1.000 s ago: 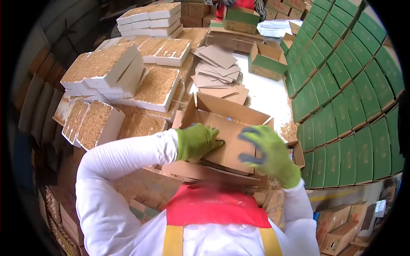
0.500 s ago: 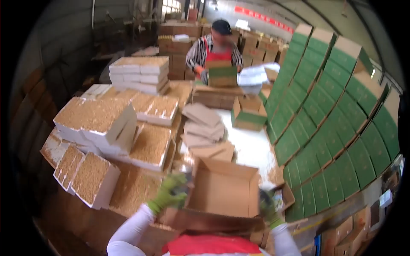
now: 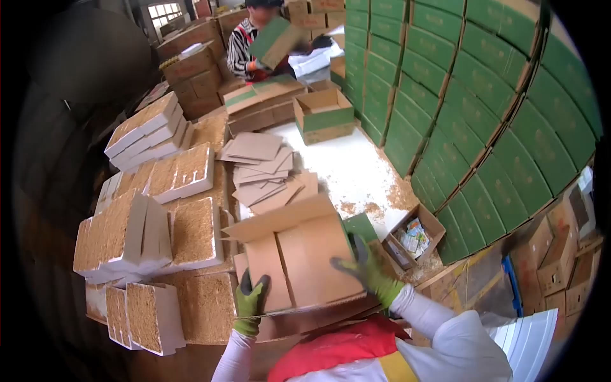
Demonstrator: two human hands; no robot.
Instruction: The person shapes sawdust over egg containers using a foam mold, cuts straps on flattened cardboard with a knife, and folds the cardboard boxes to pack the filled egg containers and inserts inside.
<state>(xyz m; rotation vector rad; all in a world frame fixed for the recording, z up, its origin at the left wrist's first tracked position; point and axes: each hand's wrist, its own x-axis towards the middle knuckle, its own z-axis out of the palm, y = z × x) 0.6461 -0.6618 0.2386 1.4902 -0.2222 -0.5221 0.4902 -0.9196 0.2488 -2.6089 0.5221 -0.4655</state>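
Observation:
A brown cardboard box (image 3: 318, 254) lies before me, two flaps folded inward with a narrow gap between them and the far flap sticking up. My left hand (image 3: 252, 304), in a green glove with dark fingertips, grips the box's near left edge, thumb on the flap. At the right side, my right hand (image 3: 370, 270), gloved alike, holds the box with its thumb across the flap and fingers along the edge. The box's inside is hidden. Behind it, loose cardboard sheets (image 3: 258, 159) are piled on the white tabletop (image 3: 344, 169).
White blocks with crumbly brown tops (image 3: 105, 235) are stacked on the left. Green boxes (image 3: 439, 134) form a tall wall on the right. A small open box (image 3: 417, 235) holds packets. Farther back are an open green-and-brown box (image 3: 324, 114) and a co-worker (image 3: 238, 54) handling a green box.
The box before me was open with its inside showing; now flaps cover it. Both hands have moved onto it. My view has turned right, and the co-worker's box is raised and tilted.

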